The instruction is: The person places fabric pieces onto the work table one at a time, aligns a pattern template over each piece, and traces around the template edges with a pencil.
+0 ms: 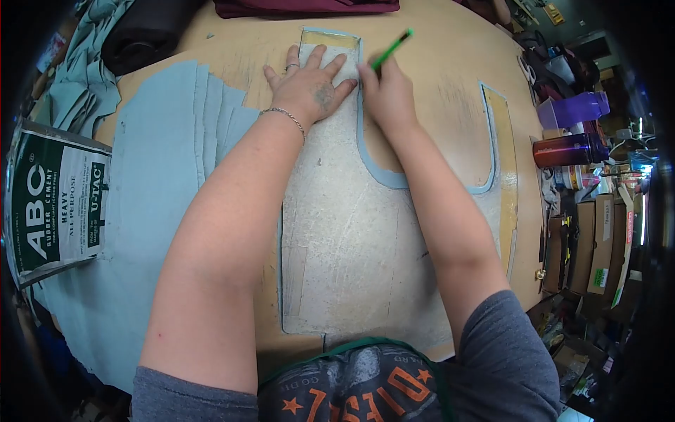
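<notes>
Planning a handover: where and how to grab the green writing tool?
Green writing tool: probably pinch its upper end across the thin shaft, coming from the person's far right. That end slants out that way, clear of the right hand, which covers the lower part.

Template (344, 211) lies on worktop (253, 35); left hand (306, 88) on its far-left arm, right hand (389, 95) with pencil (391, 49) just right. Fabric sheets (155, 148) left of template; tin (60, 204) further left.

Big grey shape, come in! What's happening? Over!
Left hand spread flat on the grey template. Right hand gripping green pen beside its edge. Right forearm hides part of the blue border.
</notes>
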{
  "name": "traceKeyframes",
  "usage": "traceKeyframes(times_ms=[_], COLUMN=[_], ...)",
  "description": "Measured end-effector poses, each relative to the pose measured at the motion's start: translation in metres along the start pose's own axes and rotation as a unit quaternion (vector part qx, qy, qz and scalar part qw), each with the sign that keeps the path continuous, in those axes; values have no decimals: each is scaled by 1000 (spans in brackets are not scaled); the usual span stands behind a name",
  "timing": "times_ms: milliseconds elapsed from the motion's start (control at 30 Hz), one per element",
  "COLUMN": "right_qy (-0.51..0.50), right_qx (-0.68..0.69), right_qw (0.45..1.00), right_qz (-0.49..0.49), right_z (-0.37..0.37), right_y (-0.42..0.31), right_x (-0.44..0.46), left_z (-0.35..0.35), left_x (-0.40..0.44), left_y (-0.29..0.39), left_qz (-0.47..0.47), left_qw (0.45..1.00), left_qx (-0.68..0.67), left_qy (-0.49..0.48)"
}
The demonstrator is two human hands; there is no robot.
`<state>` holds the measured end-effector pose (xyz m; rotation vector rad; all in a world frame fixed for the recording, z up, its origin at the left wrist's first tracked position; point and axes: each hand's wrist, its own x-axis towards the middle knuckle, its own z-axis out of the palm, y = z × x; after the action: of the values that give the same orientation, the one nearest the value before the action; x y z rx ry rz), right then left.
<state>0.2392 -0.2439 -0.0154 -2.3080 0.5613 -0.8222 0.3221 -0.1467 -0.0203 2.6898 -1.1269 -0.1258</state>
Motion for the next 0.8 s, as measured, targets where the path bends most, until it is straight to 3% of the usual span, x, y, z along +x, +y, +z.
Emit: traceKeyframes(times_ms=[167,333,467,533,633,800], right_qy=[-69,-27,2,17,10,7], right_qx=[39,97,100,98,99,72], right_qw=[996,992,994,995,995,997], right_qz=[-31,72,47,26,3,-14], right_z=[-50,-55,-53,-53,-55,-54], right_y=[-21,-17,-13,-12,-12,-8], right_x=[-121,-133,-135,-132,-130,-125], left_z=[4,5,3,-3,1,-1], left_x=[-3,-20,-104,-154,-191,-190], left_y=[0,0,25,37,64,81], left_qz=[4,105,91,62,-2,-48], left_qw=[999,976,982,989,1000,998], left_qx=[7,-2,-51,-119,-5,21], left_qy=[51,188,154,60,6,-39])
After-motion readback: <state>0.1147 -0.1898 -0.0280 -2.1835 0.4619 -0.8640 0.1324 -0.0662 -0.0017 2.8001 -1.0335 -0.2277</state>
